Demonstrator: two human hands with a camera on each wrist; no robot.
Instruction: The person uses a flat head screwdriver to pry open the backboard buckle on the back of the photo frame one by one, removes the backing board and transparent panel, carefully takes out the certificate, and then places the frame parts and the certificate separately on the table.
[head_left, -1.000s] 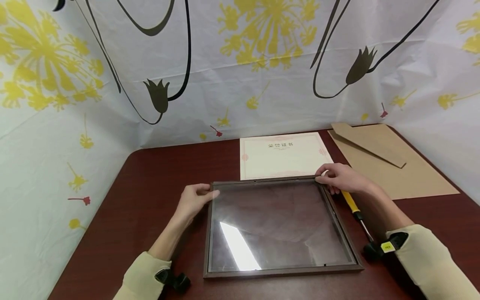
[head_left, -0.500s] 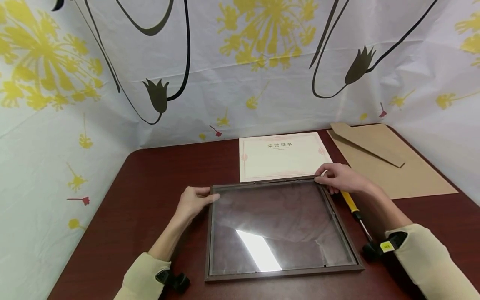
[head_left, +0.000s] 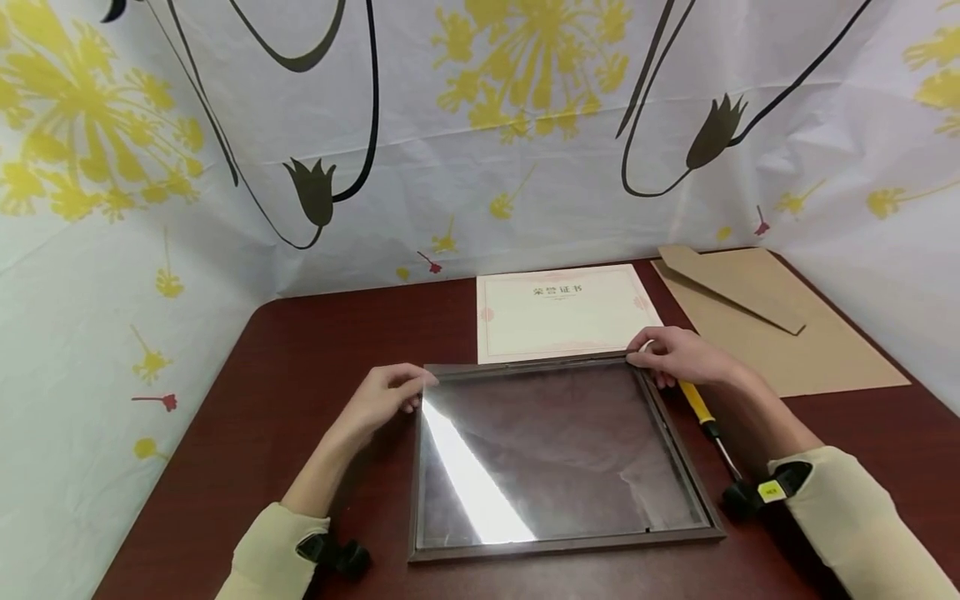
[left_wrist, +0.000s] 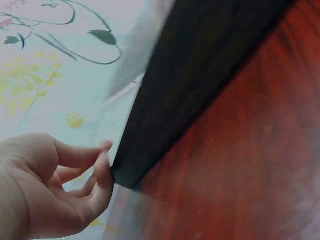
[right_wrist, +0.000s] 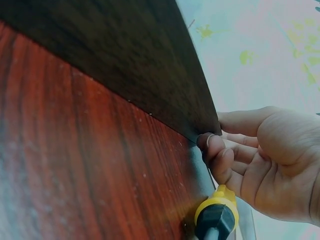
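A dark brown picture frame (head_left: 566,550) lies flat on the table, with a clear sheet (head_left: 555,450) inside it. At the far left corner my left hand (head_left: 381,398) pinches the sheet's corner between thumb and fingers. The left wrist view shows those fingertips (left_wrist: 104,150) together beside the frame's dark side (left_wrist: 180,85). My right hand (head_left: 678,354) grips the far right corner of the frame, thumb on top and fingers at the outer side. A screwdriver with a yellow handle (head_left: 697,404) lies beneath that hand, beside the frame's right side.
Behind the frame lies a cream certificate (head_left: 562,321), its near edge against the frame's far side. A brown paper envelope (head_left: 795,350) with a raised flap lies at the back right. A patterned white cloth (head_left: 480,183) hangs around the dark red table (head_left: 300,367).
My left hand has risen slightly at the corner, its fingers now closer together. The bright reflection on the clear sheet has shifted and stretched up toward that hand. My right hand stays at its corner.
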